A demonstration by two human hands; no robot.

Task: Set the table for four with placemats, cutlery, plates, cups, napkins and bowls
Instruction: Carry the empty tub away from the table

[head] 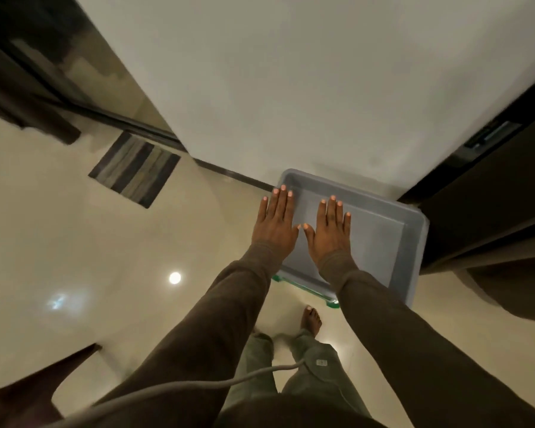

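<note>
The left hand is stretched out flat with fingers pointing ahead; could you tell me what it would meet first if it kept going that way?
Probably the far rim of the grey bin, then the white wall behind it. The left hand hangs above the bin; depth is unclear.

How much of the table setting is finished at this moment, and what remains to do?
Nothing looks done: no table, placemats, cutlery, plates, cups, napkins or bowls are in view. In hand: the left hand and right hand are held out flat, fingers straight, over the lid of a grey storage box on the floor by the wall; contact is unclear. Left: seemingly the whole setting for four.
</note>
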